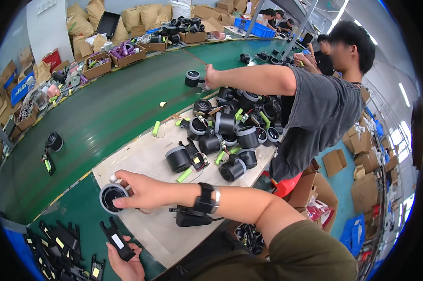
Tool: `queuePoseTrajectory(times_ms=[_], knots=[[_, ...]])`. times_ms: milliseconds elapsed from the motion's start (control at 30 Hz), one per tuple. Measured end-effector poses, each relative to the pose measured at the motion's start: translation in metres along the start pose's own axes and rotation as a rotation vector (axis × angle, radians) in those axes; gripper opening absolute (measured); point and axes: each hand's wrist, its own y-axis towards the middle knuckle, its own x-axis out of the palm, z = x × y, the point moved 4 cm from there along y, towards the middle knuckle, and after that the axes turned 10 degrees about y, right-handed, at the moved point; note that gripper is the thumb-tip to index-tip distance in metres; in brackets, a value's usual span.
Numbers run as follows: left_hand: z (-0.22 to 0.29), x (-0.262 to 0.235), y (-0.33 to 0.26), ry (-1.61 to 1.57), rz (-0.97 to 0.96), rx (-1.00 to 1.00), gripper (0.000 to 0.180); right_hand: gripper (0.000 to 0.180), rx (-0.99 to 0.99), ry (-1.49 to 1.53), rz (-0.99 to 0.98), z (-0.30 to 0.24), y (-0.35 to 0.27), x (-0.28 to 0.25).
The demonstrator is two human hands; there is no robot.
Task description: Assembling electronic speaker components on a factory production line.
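My right hand [143, 189] reaches across to the left, a watch or strap on its wrist. It grips a round black housing with a grey rim [109, 196], its open end facing up. Something small and white covers a fingertip. Below it, my left hand [127, 264] holds a long black plastic handle part [118, 241] with a white label, fingers curled round its lower end. Just right of my hands a pile of black cylindrical housings [224, 124] lies on the pale board [136, 150], among green battery cells [184, 175] and loose wires.
Several black handle parts [61, 246] lie heaped at the lower left. A green conveyor belt [103, 112] runs beyond the board, carrying a housing [54, 141] and a green-celled part [48, 163]. A co-worker [324, 93] reaches over the belt from the right. Filled cartons [127, 57] line its far side.
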Motion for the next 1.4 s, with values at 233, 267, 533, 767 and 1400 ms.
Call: queuePoseTrajectory(times_ms=[233, 267, 533, 767, 1400], knots=[[-0.012, -0.022, -0.005, -0.018, 0.157, 0.071, 0.039, 0.04, -0.054, -0.879, 0.287, 0.04, 0.031, -0.01], [-0.011, -0.016, -0.006, -0.04, 0.171, 0.035, 0.038, 0.035, -0.096, -0.885, 0.343, 0.034, 0.02, -0.019], [-0.008, -0.019, -0.014, -0.01, 0.051, 0.074, 0.038, 0.008, -0.322, -0.822, 0.451, -0.001, -0.06, -0.034], [-0.007, -0.006, -0.012, 0.018, 0.04, 0.056, 0.043, 0.013, -0.252, -1.11, 0.2, 0.02, -0.058, 0.013], [-0.014, -0.001, -0.013, 0.06, 0.019, 0.011, 0.041, 0.018, -0.027, -0.928, 0.497, 0.028, -0.092, 0.011]])
